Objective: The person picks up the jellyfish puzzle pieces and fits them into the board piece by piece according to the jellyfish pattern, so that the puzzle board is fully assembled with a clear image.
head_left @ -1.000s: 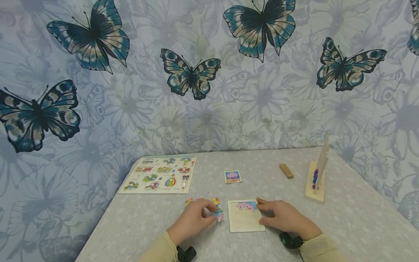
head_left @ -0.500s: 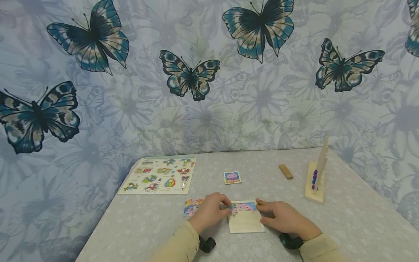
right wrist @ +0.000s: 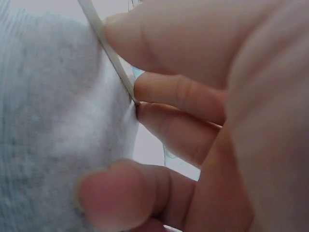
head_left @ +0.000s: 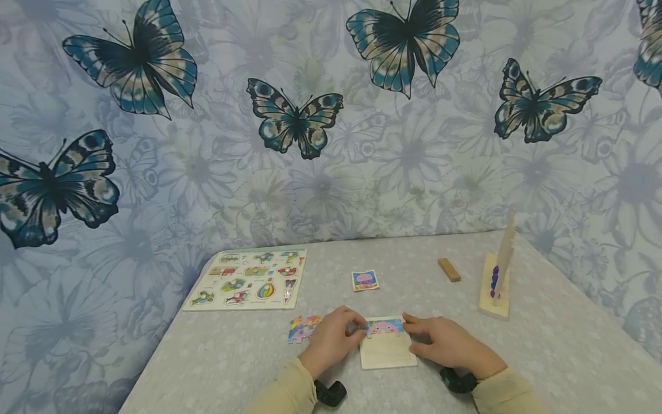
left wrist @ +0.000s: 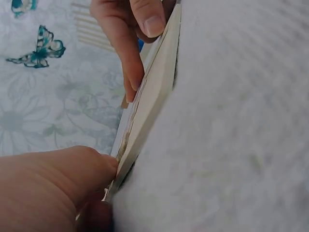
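A square wooden puzzle tray (head_left: 388, 353) lies before the person, its upper strip filled with a pink-faced picture (head_left: 385, 326) on blue. At the tray's upper left corner, the left hand (head_left: 336, 339) has bent fingers and thumb on a jigsaw piece, mostly hidden by the fingertips. In the left wrist view its thumb (left wrist: 104, 166) reaches the tray's edge. The right hand (head_left: 450, 342) rests along the tray's right side, index finger by the upper corner and thumb lower down. Its fingertips (right wrist: 145, 89) touch the tray's thin edge in the right wrist view.
Loose jigsaw pieces (head_left: 300, 329) lie left of the tray, partly behind the left hand. Farther back are a vehicle picture board (head_left: 248, 279), a small picture card (head_left: 365, 280), a wooden block (head_left: 449, 269) and an upright wooden stand (head_left: 499, 287) with purple beads.
The left hand has moved right from the loose pieces to the tray, bringing a jigsaw piece to its upper left corner. The right hand has stayed at the tray's side.
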### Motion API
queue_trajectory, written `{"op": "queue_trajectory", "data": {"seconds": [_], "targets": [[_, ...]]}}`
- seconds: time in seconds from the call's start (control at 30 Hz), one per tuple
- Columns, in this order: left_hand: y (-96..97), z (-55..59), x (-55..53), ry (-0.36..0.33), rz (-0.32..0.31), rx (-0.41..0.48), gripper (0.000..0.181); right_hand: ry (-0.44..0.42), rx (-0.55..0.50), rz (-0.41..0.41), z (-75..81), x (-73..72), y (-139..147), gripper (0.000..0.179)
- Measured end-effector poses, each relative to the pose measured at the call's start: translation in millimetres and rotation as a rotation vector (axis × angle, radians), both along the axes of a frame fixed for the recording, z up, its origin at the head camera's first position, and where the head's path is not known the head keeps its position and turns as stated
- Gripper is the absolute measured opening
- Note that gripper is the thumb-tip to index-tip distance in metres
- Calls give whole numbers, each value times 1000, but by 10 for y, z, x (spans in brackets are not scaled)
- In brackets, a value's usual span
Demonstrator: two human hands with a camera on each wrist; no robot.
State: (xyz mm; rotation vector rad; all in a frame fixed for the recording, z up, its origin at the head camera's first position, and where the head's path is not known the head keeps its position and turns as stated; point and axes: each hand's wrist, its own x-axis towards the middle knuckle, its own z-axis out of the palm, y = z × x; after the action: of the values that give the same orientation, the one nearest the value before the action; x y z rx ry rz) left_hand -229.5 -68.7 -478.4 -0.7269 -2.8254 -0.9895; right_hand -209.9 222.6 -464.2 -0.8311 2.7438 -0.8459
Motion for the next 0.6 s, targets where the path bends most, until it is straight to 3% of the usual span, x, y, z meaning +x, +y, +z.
{"op": "queue_trajectory", "data": {"seconds": [0.2, 0.6], "targets": [[-15, -30, 28, 80, -65, -12, 18, 12, 15, -12, 21, 0, -11, 53], [-7, -39, 60, 204, -138, -196, 27, 1, -1, -12, 22, -1, -21, 54]]}}
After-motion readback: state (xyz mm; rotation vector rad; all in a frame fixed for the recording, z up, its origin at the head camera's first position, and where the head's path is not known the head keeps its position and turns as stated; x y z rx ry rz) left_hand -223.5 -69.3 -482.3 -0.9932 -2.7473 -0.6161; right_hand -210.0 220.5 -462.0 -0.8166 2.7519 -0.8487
